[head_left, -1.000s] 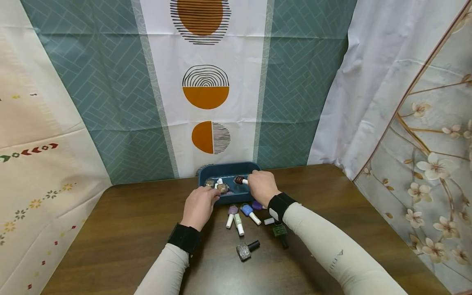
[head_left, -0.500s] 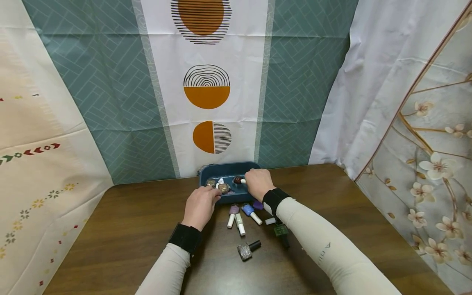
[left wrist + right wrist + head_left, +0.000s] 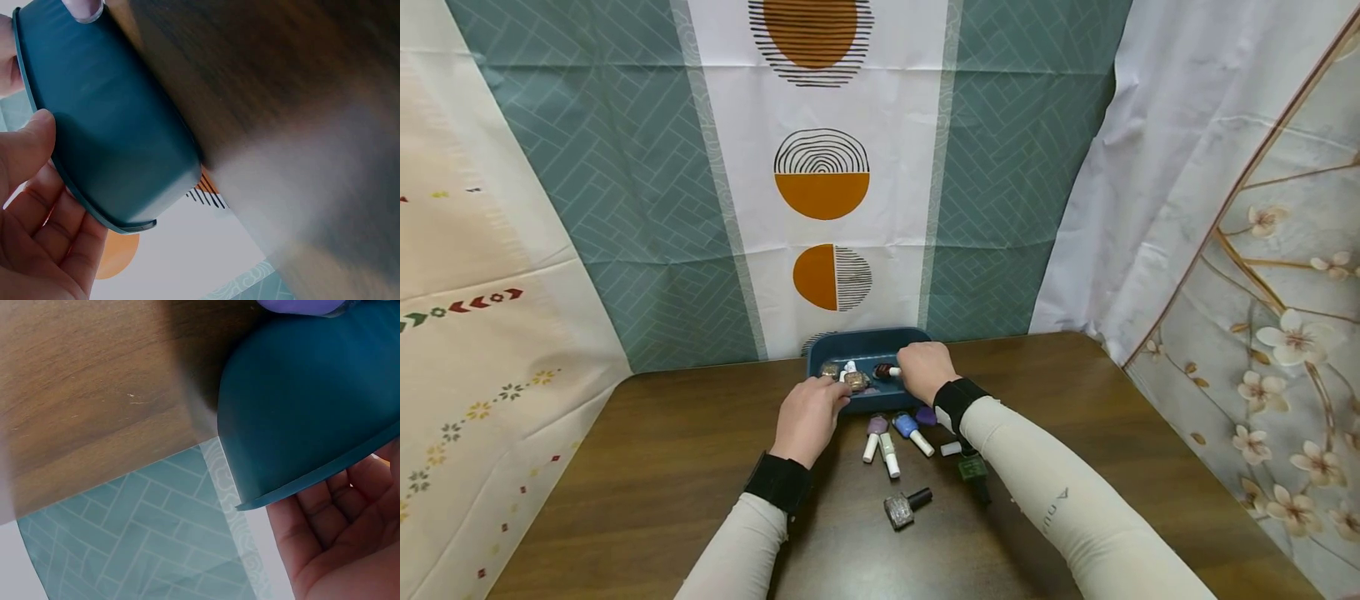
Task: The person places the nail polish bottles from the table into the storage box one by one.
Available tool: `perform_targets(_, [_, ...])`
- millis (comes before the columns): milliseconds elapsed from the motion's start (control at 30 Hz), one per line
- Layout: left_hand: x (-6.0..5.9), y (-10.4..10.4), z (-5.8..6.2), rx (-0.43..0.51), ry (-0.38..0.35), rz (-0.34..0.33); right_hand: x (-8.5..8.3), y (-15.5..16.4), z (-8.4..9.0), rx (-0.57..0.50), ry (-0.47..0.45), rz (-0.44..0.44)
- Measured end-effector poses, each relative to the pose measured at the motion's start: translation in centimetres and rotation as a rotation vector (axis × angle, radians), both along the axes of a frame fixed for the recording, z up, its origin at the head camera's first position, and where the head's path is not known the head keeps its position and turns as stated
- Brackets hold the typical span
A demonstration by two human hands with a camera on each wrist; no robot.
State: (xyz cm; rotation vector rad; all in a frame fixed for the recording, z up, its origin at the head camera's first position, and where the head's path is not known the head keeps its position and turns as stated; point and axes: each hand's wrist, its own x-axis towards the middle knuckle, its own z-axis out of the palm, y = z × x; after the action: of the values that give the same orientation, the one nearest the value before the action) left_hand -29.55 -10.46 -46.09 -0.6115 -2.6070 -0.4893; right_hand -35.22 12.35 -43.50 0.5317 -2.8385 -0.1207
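Note:
A dark blue tray (image 3: 831, 350) stands at the back of the wooden table. My left hand (image 3: 805, 419) is at its front left corner; in the left wrist view the thumb lies against the rim, the other fingers curl behind it. Fingertips are near a gold glitter nail polish bottle (image 3: 856, 382) lying inside. My right hand (image 3: 927, 369) reaches over the right side and holds a dark red nail polish bottle (image 3: 883, 371) by its white cap, low in the tray; its fingertips are hidden in the head view. Another glittery bottle (image 3: 829, 372) lies at the tray's left.
Before the tray lie a mauve bottle (image 3: 877, 426), a pale green bottle (image 3: 888, 452), a blue bottle (image 3: 907, 426) and a purple bottle (image 3: 927, 416). A silver glitter bottle (image 3: 898, 510) and a dark green one (image 3: 972, 467) lie nearer. Patterned cloths hang behind.
My right hand has shifted slightly left and the dark red bottle with it, a little lower in the tray. The left hand stays at the tray's corner. The head view has shifted slightly.

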Motion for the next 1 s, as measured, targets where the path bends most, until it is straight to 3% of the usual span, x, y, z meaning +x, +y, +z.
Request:
perform_targets(700, [-0.2, -0.1, -0.1, -0.004, 0.001, -0.004, -0.4, -0.7, 0.9, 0.094, -0.185, -0.056])
perform_targets(1000, [0.0, -0.2, -0.1, 0.006, 0.014, -0.016, -0.4, -0.9, 1.3, 0.108, -0.22, -0.06])
